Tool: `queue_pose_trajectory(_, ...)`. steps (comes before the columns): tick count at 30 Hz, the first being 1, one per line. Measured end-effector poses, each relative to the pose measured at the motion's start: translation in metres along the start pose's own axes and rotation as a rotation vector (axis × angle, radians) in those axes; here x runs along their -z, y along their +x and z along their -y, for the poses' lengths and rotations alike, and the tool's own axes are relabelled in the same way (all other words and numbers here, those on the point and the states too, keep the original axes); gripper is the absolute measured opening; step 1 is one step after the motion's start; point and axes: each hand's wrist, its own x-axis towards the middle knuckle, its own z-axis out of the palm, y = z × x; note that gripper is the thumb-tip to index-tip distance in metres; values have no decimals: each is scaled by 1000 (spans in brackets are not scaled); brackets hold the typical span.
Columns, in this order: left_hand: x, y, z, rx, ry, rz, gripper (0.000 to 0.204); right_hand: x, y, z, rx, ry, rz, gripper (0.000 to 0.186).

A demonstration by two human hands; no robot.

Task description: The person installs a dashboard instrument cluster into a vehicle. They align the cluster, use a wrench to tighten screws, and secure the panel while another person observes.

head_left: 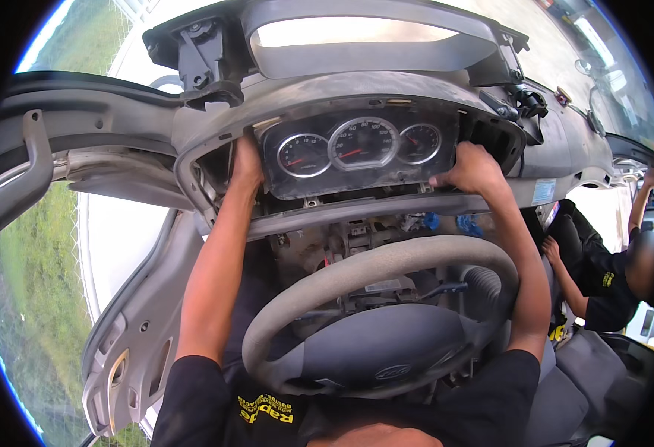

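Observation:
An instrument cluster [364,147] with three round gauges sits in the dashboard opening, its lower edge apart from the lip below. At the cluster's left end is my left hand [247,160], its fingers reaching behind the edge and hidden there. My right hand [474,168] grips the right end, thumb at the lower right corner and fingers curled around the side. Between my forearms and below the cluster stands the steering wheel [383,257]. The dashboard's lower lip [356,211] runs just under the cluster.
A loose gauge bezel [368,58] lies atop the dashboard, beside a dark bracket [200,63]. Blue connectors [468,223] and wiring show beneath the dash. At the right, another person [610,279] in a dark shirt leans by the passenger side. The door [137,328] hangs at left.

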Motion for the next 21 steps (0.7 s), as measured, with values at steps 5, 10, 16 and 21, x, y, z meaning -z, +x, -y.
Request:
queue_pose_trajectory(5,-5,4,8,115,-46,-54,76,-21,1,-1,-119,42,-122,68)
queue_pose_trajectory(10,2,-25,3,197,81,-183,74,-59,10,-17,-47,294,-171,52)
queue_pose_trajectory(16,-10,-59,-48,140,464,171,91,-73,6,-19,60,510,-279,35)
queue_pose_trajectory(21,-11,-55,-45,140,395,171,84,-81,12,-24,33,527,-342,39)
